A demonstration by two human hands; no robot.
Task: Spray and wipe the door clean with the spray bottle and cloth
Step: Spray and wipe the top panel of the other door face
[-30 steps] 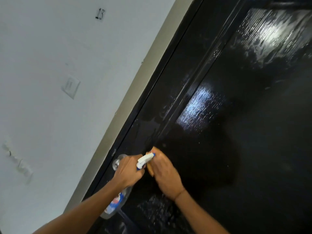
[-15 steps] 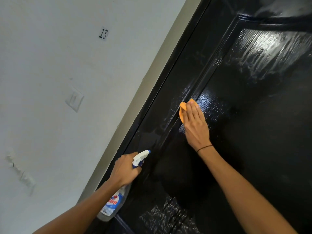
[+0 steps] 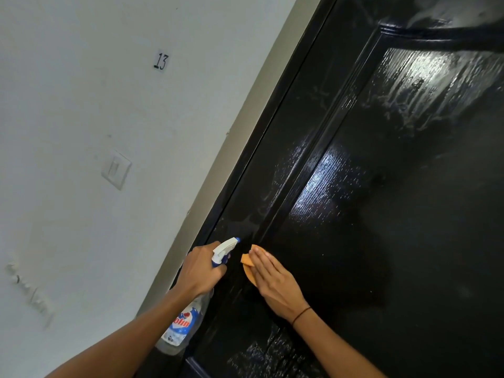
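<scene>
On my feed: left hand [image 3: 200, 270] grips the spray bottle [image 3: 185, 317] by the neck, fingers curled round it under the white-and-blue trigger head, nozzle aimed up along the door [image 3: 381, 214]. Bottle body hangs below the wrist, clear plastic with a blue, white and red label, sitting just in front of the door's left edge. Right hand [image 3: 275, 282] lies flat on the door, fingers straight and together, pressing the orange cloth [image 3: 247, 264] against the surface; only the cloth's left edge and top corner show past the fingertips. Cloth sits on the raised moulding strip beside the big recessed panel, just right of the nozzle; the two hands are near each other, not touching. A thin dark band circles the right wrist. Door is glossy black, wet streaks and foam at the panel's top right, more droplets near the bottom edge of view. A pale door frame [image 3: 218, 170] runs diagonally to the left, then a white wall [image 3: 68, 118] carrying a light switch [image 3: 116, 169] and a small "13" label [image 3: 161, 61]. Some rough marks on the wall lower left.
</scene>
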